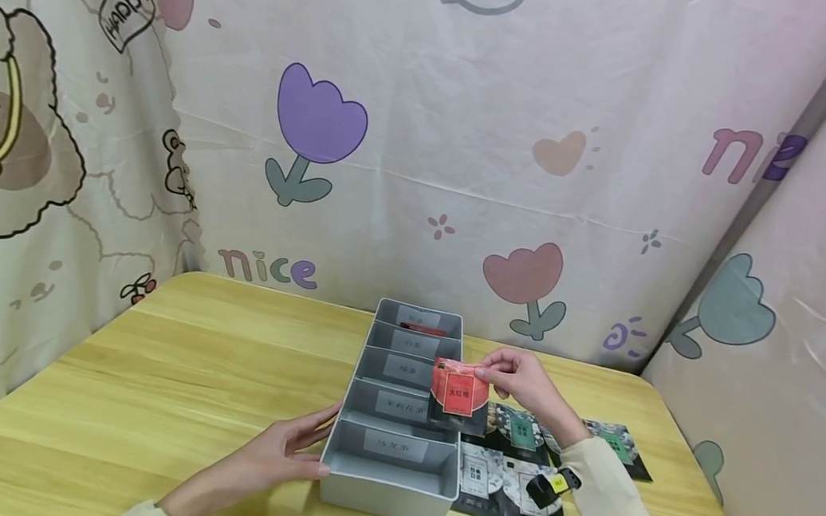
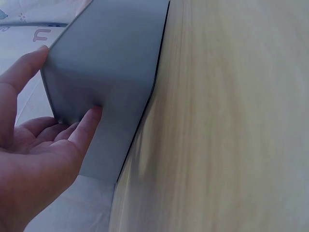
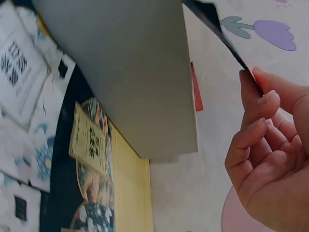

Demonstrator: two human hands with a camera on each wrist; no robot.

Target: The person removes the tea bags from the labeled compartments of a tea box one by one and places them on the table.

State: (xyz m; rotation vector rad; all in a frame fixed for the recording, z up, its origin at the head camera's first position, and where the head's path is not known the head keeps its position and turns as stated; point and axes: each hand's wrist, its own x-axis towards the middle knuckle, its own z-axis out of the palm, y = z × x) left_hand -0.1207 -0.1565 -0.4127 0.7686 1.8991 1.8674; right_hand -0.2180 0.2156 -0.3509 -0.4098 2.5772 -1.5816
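My right hand [image 1: 520, 377] pinches the top edge of a red and black tea packet [image 1: 458, 395] between thumb and fingers. The packet hangs upright over the right side of a grey divided box [image 1: 389, 500]; in the right wrist view it shows edge-on as a dark strip [image 3: 227, 41]. My left hand [image 1: 277, 448] touches the box's near left corner, with thumb and fingertips against its outer wall [image 2: 111, 72]. Labels with Chinese writing mark the compartments. Another red packet [image 1: 422, 330] lies in the farthest compartment.
To the right of the box lie white-and-black packets [image 1: 475, 474] in front and green-labelled packets [image 1: 521, 432] behind. Another green-labelled packet [image 1: 615, 446] is farther right. A wooden table [image 1: 219, 356] bears everything, with a patterned curtain [image 1: 422, 131] behind it.
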